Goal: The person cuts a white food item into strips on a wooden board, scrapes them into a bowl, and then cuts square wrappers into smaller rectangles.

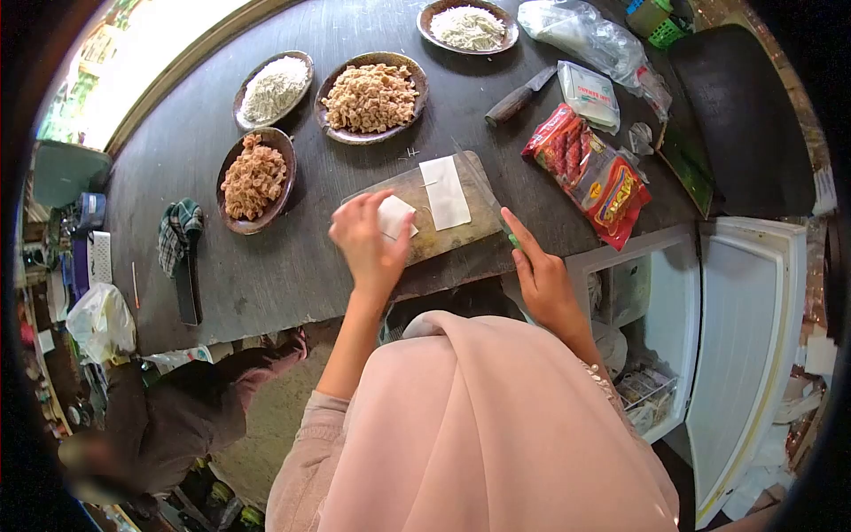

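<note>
In the head view, my right hand (548,288) is wrapped around the green handle of a knife (486,189). Its long, thin blade points away from me along the right side of a worn cutting board (425,246). A flat white rectangular piece (445,193) lies on the board, near the blade. Over the board's left part is my left hand (368,239), thumb and fingers apart. Beneath it, a second white piece (393,215) is partly covered by the fingers. Whether the left fingers touch that piece is hard to tell.
Plates of brown crumbly pieces (370,96) and pale shreds (467,28) stand at the back. A red sausage packet (589,176), a second knife (521,96) and plastic bags lie right. An open fridge door (749,363) stands at lower right. Another person (186,412) is at lower left.
</note>
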`<state>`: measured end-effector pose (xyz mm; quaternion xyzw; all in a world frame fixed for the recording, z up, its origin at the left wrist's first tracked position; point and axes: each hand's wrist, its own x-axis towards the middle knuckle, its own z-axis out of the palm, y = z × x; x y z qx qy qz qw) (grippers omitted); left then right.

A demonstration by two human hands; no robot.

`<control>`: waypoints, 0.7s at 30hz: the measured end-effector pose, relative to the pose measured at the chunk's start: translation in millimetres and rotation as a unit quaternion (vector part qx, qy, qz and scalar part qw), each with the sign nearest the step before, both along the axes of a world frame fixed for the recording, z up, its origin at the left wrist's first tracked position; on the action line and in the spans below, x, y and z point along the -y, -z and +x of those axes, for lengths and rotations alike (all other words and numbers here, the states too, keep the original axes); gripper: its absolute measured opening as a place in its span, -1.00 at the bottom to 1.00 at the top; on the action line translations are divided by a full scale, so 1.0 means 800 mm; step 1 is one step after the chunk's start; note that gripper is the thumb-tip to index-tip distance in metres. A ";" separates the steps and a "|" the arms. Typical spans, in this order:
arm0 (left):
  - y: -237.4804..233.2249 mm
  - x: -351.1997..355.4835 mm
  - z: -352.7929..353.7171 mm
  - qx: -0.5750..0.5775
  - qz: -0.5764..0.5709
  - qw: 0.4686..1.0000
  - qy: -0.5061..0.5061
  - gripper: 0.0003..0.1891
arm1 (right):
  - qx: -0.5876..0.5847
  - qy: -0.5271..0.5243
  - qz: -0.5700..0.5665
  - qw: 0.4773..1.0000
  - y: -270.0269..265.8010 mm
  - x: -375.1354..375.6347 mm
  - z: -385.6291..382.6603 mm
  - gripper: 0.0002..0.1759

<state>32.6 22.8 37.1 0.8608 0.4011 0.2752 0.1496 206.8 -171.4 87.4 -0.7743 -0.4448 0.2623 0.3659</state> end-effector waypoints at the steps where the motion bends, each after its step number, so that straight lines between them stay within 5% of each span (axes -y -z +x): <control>1: 0.000 0.006 0.015 -0.001 0.001 1.000 -0.005 -0.49 | 0.000 -0.001 0.012 1.000 0.002 0.000 0.006 -0.34; 6: 0.012 0.031 0.098 -0.024 0.006 0.998 0.061 -0.19 | -0.005 -0.008 -0.052 0.999 -0.004 -0.002 0.033 -0.34; 8: 0.008 0.031 0.109 -0.035 0.000 0.996 0.081 -0.18 | 0.003 -0.018 0.033 0.999 0.002 -0.003 0.044 -0.34; 13: 0.012 0.023 0.096 -0.020 -0.045 0.968 0.247 -0.18 | 0.011 -0.046 0.039 0.998 0.011 -0.001 0.077 -0.33; 18: 0.022 0.051 0.056 0.023 -0.007 0.995 0.095 -0.18 | 0.015 -0.079 0.070 0.994 0.019 0.000 0.094 -0.32; 21: 0.025 0.060 0.054 0.037 -0.012 0.998 0.041 -0.20 | -0.025 -0.100 -0.003 0.995 0.016 0.000 0.100 -0.31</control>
